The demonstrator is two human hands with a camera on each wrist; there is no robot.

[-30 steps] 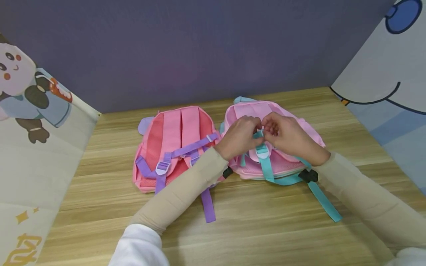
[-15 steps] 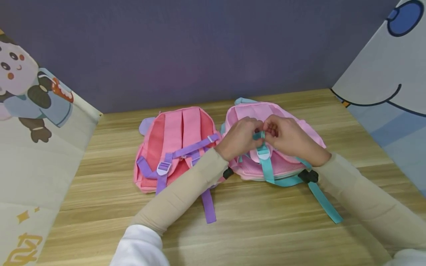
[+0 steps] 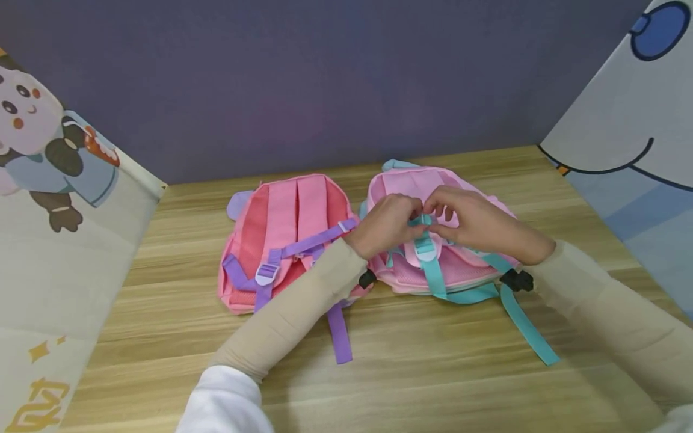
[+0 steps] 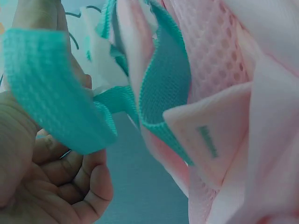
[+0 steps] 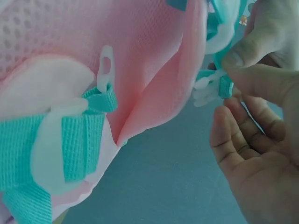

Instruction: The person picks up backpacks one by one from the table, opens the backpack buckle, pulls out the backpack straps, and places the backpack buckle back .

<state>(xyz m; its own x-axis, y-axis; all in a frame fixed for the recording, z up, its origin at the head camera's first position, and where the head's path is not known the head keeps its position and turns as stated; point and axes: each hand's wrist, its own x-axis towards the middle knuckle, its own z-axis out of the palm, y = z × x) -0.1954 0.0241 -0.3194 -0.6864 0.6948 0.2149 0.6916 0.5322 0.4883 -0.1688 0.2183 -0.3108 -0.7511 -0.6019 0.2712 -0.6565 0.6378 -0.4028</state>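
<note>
A pink backpack with teal webbing straps lies on its front, straps up. Both hands meet over one shoulder strap. My left hand pinches a teal webbing strap, whose loose end bends toward the camera in the left wrist view. From the other side my right hand holds the small white plastic clip on that strap between thumb and index finger; its other fingers curl loosely. Below the hands sits a white strap adjuster. In the right wrist view, another white hook stands on the nearer strap.
A coral-pink backpack with purple straps lies to the left, partly under my left sleeve. A black buckle and a long teal strap end lie on the wooden table by my right forearm. A dark wall rises behind.
My right wrist and forearm have shifted slightly right, and the right thumb and index finger have spread apart somewhat. The black buckle has moved a little to the right. My left hand stays nearly in place.
</note>
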